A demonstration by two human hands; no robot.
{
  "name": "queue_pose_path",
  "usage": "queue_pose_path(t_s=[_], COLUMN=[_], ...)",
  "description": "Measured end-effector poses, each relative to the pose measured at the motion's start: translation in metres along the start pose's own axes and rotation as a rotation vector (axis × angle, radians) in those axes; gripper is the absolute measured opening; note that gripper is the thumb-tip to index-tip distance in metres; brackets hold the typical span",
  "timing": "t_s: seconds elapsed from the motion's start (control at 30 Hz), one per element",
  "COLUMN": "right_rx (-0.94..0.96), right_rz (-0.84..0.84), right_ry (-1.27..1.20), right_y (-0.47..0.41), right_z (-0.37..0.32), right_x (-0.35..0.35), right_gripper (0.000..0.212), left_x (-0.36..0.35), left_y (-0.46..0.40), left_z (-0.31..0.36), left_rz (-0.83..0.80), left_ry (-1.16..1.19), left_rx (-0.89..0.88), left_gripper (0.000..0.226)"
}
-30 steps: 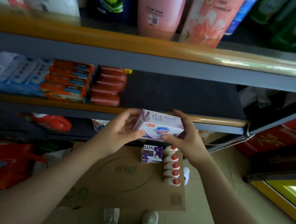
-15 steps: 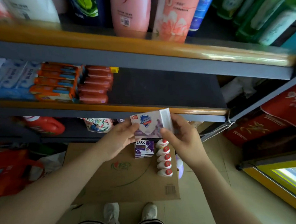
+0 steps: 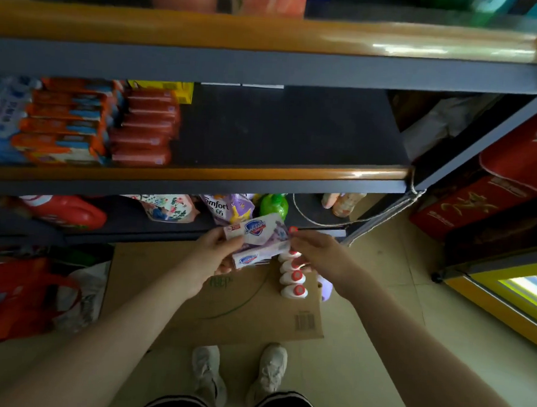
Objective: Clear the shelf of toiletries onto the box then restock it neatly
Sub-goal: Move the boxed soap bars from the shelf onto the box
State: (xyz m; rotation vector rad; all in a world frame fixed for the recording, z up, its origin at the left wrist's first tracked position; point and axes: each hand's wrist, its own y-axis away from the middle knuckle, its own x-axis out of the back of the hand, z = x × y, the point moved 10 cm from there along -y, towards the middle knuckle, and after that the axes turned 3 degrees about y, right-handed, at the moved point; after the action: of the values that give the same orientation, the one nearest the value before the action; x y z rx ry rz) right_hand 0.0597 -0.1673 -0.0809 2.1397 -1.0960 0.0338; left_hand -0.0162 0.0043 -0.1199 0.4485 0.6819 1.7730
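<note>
Two white-and-purple soap boxes [image 3: 257, 231] are stacked together in the air just above the cardboard box [image 3: 254, 312] on the floor. My left hand [image 3: 215, 256] grips their left end. My right hand [image 3: 316, 253] pinches their right end. A row of white bottles with red caps [image 3: 294, 279] lies on the cardboard box beside my right hand. The purple soap pack seen earlier is hidden under the held boxes. The middle shelf [image 3: 281, 135] is dark, with orange packs [image 3: 61, 121] and red packs [image 3: 146, 126] at its left.
Bottles stand on the top shelf [image 3: 271, 33]. The bottom shelf holds a red jug [image 3: 68, 211], refill pouches [image 3: 229, 207] and a green bottle [image 3: 273, 205]. A red bag [image 3: 19, 295] sits left on the floor, red cartons [image 3: 497, 186] and a yellow-framed cabinet [image 3: 506, 299] right.
Both hands have come down from the middle shelf's edge with the soap boxes, close over the cardboard box. The view has tilted down.
</note>
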Motion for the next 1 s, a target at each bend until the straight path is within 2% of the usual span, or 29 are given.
queue_pose_path(t_s=[0.07,0.13,0.23,0.37,0.57,0.7,0.83,1.0], right_rx=[-0.045,-0.064,-0.018,-0.004,0.074,0.093,0.136,0.222], right_rz=[0.001,-0.003,0.002,-0.001,0.028,0.035,0.022,0.007], right_ry=[0.082,0.124,0.21,0.264,0.191,0.194,0.219,0.238], right_y=[-0.015,-0.031,-0.062,-0.1,-0.132,-0.135,-0.13,-0.102], right_z=[0.025,0.042,0.056,0.078,0.088,0.09,0.082,0.037], right_x=[-0.004,-0.008,-0.014,-0.023,-0.019,-0.013,-0.015,-0.014], right_gripper=[0.027,0.027,0.025,0.023,0.015,0.015,0.021,0.029], left_x=[0.011,0.02,0.021,0.016,0.003,0.001,-0.004,0.004], left_y=[-0.011,-0.023,-0.054,-0.096,-0.152,-0.17,-0.167,-0.132], left_z=[-0.025,-0.066,-0.127,-0.175,-0.224,-0.232,-0.215,-0.177], left_rz=[0.079,0.123,0.09,0.163,0.211,0.252,0.269,0.192], left_ry=[-0.14,-0.27,-0.48,-0.449,-0.261,-0.275,-0.446,-0.362], left_rx=[-0.006,0.071,0.144,0.165,0.217,0.209,0.151,0.104], left_gripper=[0.025,0.032,0.035,0.031,0.029,0.028,0.022,0.032])
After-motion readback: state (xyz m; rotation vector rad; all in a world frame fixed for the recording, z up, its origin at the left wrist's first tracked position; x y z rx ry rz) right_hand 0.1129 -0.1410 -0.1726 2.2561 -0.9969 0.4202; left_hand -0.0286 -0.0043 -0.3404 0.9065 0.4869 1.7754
